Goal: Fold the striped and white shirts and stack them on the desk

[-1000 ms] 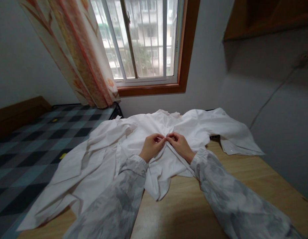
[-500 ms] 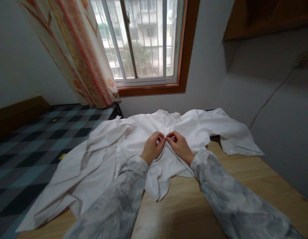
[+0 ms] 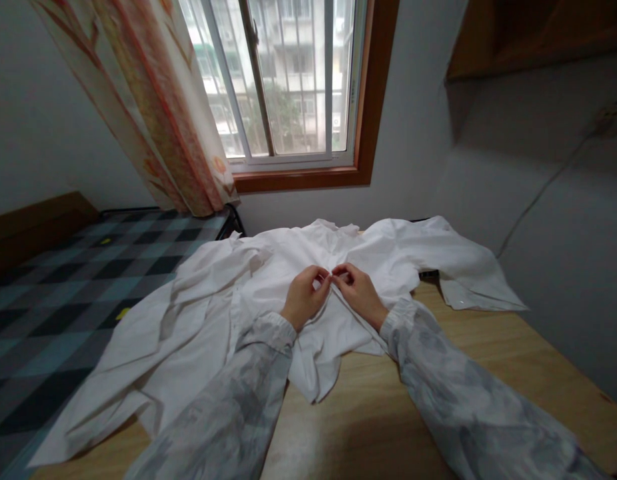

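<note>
A white shirt [image 3: 283, 257] lies spread and creased over a light wooden table, one sleeve out to the right. My left hand [image 3: 305, 297] pinches the shirt's front at its middle, fingertips closed on the cloth. Right beside it, my right hand [image 3: 359, 293] grips the same spot, thumb and finger together. The fingertips of both hands nearly touch. Any small part between them is too small to make out.
The wooden table [image 3: 368, 413] shows in front of the shirt. On the left is a bed with a checked cover [image 3: 48, 320]. Behind stand a curtain [image 3: 158, 120] and a barred window [image 3: 293, 80]. A wooden shelf [image 3: 543, 40] and a cable [image 3: 543, 190] are at the right.
</note>
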The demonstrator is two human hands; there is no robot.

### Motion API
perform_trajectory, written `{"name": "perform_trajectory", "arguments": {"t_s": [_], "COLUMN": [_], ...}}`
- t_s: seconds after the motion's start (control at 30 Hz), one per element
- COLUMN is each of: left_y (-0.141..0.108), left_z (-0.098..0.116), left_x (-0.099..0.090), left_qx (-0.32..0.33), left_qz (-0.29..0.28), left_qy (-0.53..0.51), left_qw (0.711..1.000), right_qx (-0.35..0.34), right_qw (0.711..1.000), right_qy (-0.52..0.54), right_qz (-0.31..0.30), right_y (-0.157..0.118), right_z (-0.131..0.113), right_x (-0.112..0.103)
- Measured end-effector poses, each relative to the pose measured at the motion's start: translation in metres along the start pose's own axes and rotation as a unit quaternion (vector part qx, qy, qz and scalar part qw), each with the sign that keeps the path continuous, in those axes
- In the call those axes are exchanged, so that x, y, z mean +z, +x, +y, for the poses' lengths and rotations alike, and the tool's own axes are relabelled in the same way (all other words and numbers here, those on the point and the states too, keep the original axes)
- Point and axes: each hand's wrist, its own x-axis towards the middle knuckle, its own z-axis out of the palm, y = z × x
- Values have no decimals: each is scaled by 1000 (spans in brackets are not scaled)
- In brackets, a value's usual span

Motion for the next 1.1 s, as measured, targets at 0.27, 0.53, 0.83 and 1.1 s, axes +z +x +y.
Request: {"name": "perform_trajectory", "arguments": {"t_s": [0.27, 0.53, 0.83, 1.1], "left_y": [0, 2, 1, 3], "left_z": [1, 1, 0, -4], "left_x": [0, -3, -2, -1], "left_qx": [-6, -25, -40, -92], "left_qz": [-9, -2, -17, -29], "left_qy": [1, -51, -39, -82], "left_qw": [1000, 998, 998, 992], "right_qx": [-15, -26, -65, -71], "right_qw": [1000, 997, 986, 987], "right_qy": [7, -32, -88, -83], "right_qz": [-11, -67, -126, -116], "right_y": [-1, 5, 10, 8], "right_z": [-5, -10, -4, 11], "right_x": [0, -14, -25, -21]}}
